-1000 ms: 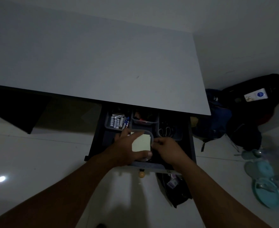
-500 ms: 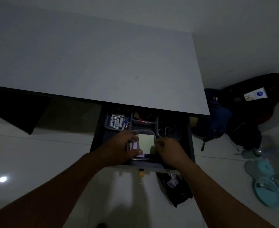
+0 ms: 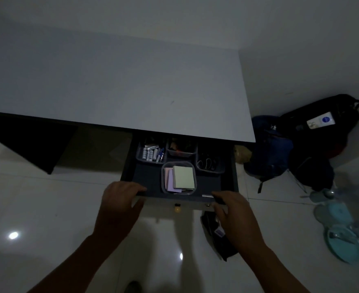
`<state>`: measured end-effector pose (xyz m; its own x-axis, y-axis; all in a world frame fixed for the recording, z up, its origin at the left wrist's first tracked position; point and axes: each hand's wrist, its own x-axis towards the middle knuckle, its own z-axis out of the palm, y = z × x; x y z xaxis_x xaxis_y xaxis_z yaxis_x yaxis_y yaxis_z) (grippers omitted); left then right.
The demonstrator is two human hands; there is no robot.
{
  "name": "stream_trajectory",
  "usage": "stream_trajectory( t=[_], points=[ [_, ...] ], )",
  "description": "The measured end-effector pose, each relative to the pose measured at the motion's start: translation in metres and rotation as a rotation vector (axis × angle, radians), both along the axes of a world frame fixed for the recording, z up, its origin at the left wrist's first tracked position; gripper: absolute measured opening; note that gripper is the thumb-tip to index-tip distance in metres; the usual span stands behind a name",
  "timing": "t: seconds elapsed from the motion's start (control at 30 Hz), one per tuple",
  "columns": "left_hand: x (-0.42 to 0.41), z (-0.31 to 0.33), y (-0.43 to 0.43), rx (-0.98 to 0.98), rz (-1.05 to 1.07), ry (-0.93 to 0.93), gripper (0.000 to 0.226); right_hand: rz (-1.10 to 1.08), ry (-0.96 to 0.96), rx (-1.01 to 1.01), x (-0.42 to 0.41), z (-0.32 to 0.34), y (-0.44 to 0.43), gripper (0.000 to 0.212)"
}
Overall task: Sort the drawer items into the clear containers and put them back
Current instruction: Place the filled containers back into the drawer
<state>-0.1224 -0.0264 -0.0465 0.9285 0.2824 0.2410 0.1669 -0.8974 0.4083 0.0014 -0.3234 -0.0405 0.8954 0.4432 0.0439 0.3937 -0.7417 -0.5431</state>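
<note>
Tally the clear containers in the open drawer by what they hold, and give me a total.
Container with batteries: 1
Container with scissors: 1
Container with sticky notes: 1
Container with contents too dim to identify: 1
Total: 4, all inside the drawer

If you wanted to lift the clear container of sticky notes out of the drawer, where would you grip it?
Probably from above, pinching the container by its left and right walls: it sits flat and open-topped, with bare drawer floor beside both, while its near wall lies close to the drawer front.
</note>
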Motion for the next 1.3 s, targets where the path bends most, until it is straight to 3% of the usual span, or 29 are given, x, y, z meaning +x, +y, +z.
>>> stream_trajectory(
  t=[0.1,0.2,0.33,0.47,0.63,0.73,1.03,1.3],
  points=[
    [-0.008,0.004,-0.016,-0.045,0.332,-0.095,0.049,-0.261,-0.092,-0.064,-0.022,0.004,-0.006,0.024],
    [-0.01,-0.011,-0.033,-0.412,0.613,-0.184,0.066,-0.44,0.174,0.155,-0.051,-0.01,0.008,0.02],
    [-0.004,-0.037,-0.046,-0.686,0.679,-0.171,0.09,-0.437,0.496,0.329,-0.065,-0.042,0.044,0.021],
    [-0.003,-0.054,-0.04,-0.823,0.657,-0.187,0.117,-0.49,0.518,0.379,-0.047,-0.049,0.067,0.039],
    [-0.008,-0.061,-0.034,-0.884,0.536,-0.159,0.102,-0.281,0.482,0.183,-0.057,-0.052,0.08,0.06],
    [-0.002,-0.055,-0.03,-0.914,0.54,-0.187,0.086,-0.254,0.412,0.145,-0.055,-0.055,0.094,0.049],
    [0.03,-0.044,-0.001,-0.901,0.498,-0.203,0.087,-0.328,0.304,0.235,-0.033,-0.064,0.124,0.022],
    [0.097,-0.052,0.027,-0.861,0.478,-0.219,0.086,-0.352,0.203,0.221,0.034,-0.071,0.155,0.028]
  ],
)
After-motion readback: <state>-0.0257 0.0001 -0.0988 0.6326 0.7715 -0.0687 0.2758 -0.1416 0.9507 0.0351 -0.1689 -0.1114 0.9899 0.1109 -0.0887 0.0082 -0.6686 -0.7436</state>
